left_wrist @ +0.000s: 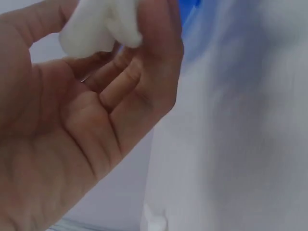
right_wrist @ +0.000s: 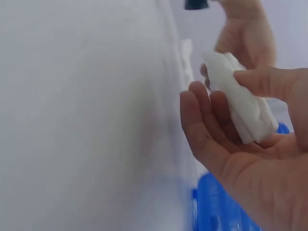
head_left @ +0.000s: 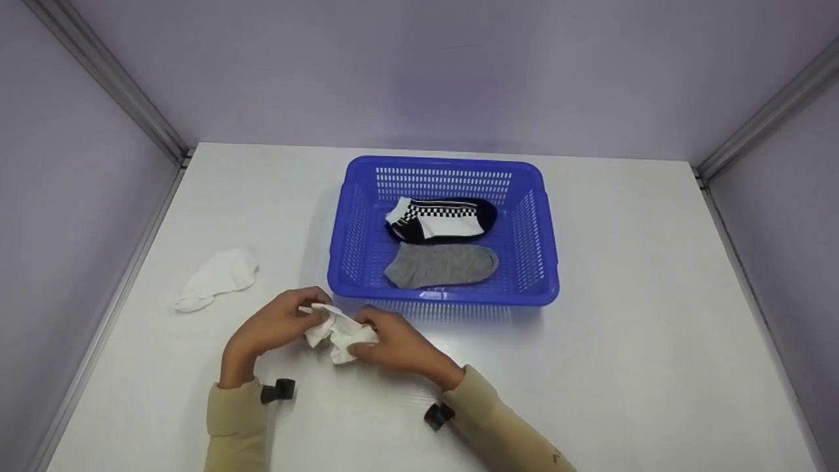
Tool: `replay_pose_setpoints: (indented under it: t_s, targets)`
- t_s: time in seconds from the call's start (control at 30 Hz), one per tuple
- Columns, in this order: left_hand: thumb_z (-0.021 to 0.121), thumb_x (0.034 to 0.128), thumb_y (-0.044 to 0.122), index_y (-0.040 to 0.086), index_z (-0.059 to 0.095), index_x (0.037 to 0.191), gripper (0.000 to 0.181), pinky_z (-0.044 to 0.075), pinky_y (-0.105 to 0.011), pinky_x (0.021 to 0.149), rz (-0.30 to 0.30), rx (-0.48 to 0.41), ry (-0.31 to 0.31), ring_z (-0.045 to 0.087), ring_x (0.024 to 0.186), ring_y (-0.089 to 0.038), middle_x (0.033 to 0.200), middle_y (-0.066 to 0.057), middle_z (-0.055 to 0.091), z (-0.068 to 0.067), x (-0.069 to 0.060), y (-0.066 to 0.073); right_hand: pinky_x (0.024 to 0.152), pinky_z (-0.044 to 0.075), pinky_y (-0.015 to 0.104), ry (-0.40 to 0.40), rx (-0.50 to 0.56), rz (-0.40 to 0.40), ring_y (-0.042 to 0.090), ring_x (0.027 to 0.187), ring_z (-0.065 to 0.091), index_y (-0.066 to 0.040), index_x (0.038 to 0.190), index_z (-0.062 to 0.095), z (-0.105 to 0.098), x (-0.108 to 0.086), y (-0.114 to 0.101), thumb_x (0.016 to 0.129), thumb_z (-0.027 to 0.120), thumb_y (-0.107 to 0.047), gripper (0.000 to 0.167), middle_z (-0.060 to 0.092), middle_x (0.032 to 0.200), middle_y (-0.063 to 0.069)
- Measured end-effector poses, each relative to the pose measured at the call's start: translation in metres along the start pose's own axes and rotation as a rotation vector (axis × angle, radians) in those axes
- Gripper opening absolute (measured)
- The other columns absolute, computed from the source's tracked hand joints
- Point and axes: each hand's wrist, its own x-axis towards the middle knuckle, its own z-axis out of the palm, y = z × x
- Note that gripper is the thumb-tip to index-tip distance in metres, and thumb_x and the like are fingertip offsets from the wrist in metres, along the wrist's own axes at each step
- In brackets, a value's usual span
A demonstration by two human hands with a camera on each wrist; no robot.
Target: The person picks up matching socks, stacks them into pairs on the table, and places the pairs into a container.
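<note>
Both hands hold one bunched white sock [head_left: 352,337] over the table, just in front of the basket's near left corner. My left hand [head_left: 278,321] pinches its left end between thumb and fingers. On the right end, my right hand [head_left: 400,341] grips the gathered cloth, its thumb pressing on top; the right wrist view shows the crumpled sock [right_wrist: 240,101] lying across those fingers. A second white sock [head_left: 219,278] lies flat on the table to the left. Inside the blue basket [head_left: 442,296] are a checkered black-and-white sock [head_left: 449,219] and a grey sock [head_left: 442,265], side by side.
The white table [head_left: 629,328] extends to the right of the basket. Pale panels enclose it at the back [head_left: 459,78], left and right, with metal framing along the corners. Dark wrist cameras sit at both sleeve cuffs.
</note>
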Motion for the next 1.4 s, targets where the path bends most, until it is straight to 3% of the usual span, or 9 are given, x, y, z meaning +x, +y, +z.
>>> replay_pose_setpoints:
  t_s: [0.2,0.33,0.43,0.57,0.7,0.87,1.03,1.27,1.4]
  targets:
    - [0.062,0.1049,0.023,-0.001,0.065,0.131,0.036,0.059,-0.045,0.095,0.066,-0.016,0.034,0.065,0.125,-0.038,0.131,-0.02,0.069,0.034,0.005,0.016,0.078,0.056,0.024,-0.037,0.114,0.07,0.009,0.087,0.066,-0.007,0.126,0.067,-0.047,-0.042,0.018,0.094,0.077,-0.016,0.035,0.072,0.111,0.007]
    - [0.062,0.1048,0.021,-0.001,0.067,0.129,0.034,0.056,-0.053,0.102,0.115,-0.022,0.045,0.066,0.124,-0.038,0.129,-0.021,0.07,0.061,0.013,0.024,0.073,0.057,0.025,-0.051,0.109,0.144,0.015,0.079,0.073,-0.006,0.137,0.062,-0.076,-0.07,0.033,0.095,0.077,-0.018,0.046,0.074,0.112,0.012]
    - [0.062,0.1045,0.018,0.001,0.069,0.121,0.025,0.057,-0.043,0.096,0.147,-0.019,0.016,0.068,0.115,-0.031,0.121,-0.017,0.073,0.078,0.018,0.025,0.074,0.056,0.023,-0.054,0.07,0.171,0.017,0.078,0.075,-0.003,0.139,0.059,-0.092,-0.091,0.045,0.095,0.077,-0.018,0.05,0.075,0.11,0.014]
    - [0.063,0.1041,0.017,0.002,0.069,0.119,0.021,0.052,-0.027,0.078,0.148,0.002,-0.051,0.062,0.087,-0.014,0.098,-0.006,0.068,0.092,0.018,0.027,0.07,0.055,0.023,-0.054,0.052,0.2,0.016,0.075,0.073,0.0,0.134,0.06,-0.104,-0.115,0.056,0.095,0.078,-0.018,0.047,0.075,0.101,0.013]
    - [0.063,0.1043,0.018,0.003,0.068,0.123,0.025,0.043,-0.025,0.069,0.144,0.051,-0.092,0.047,0.073,-0.009,0.083,0.003,0.052,0.097,0.017,0.032,0.062,0.05,0.022,-0.058,0.02,0.219,0.007,0.065,0.063,-0.004,0.119,0.067,-0.109,-0.129,0.062,0.095,0.078,-0.026,0.034,0.07,0.083,0.002]
    - [0.062,0.1048,0.019,0.004,0.068,0.124,0.025,0.042,-0.027,0.07,0.157,0.097,-0.084,0.044,0.072,-0.009,0.079,0.006,0.046,0.103,0.017,0.034,0.054,0.04,0.019,-0.065,0.022,0.244,0.002,0.055,0.048,-0.007,0.096,0.07,-0.113,-0.139,0.067,0.098,0.075,-0.033,0.026,0.056,0.066,-0.005]
    - [0.064,0.1042,0.019,0.004,0.068,0.125,0.026,0.046,-0.028,0.074,0.141,0.076,-0.091,0.048,0.074,-0.01,0.084,0.003,0.054,0.104,0.014,0.034,0.052,0.038,0.019,-0.054,0.023,0.281,0.002,0.054,0.046,-0.006,0.087,0.07,-0.123,-0.148,0.067,0.1,0.072,-0.036,0.033,0.053,0.063,-0.005]
    - [0.066,0.1035,0.018,0.002,0.067,0.124,0.026,0.051,-0.027,0.071,0.134,0.026,-0.069,0.059,0.073,-0.01,0.094,-0.01,0.072,0.1,0.011,0.033,0.049,0.03,0.02,0.003,0.009,0.35,0.005,0.051,0.036,-0.01,0.064,0.04,-0.135,-0.159,0.067,0.1,0.071,-0.04,0.056,0.043,0.057,-0.006]
    - [0.065,0.1038,0.017,0.001,0.067,0.123,0.025,0.051,-0.026,0.067,0.126,0.052,-0.062,0.058,0.061,-0.005,0.088,-0.007,0.071,0.105,0.013,0.036,0.048,0.031,0.02,0.025,-0.008,0.389,0.006,0.05,0.038,-0.014,0.063,0.048,-0.131,-0.158,0.067,0.1,0.069,-0.044,0.052,0.046,0.055,-0.007]
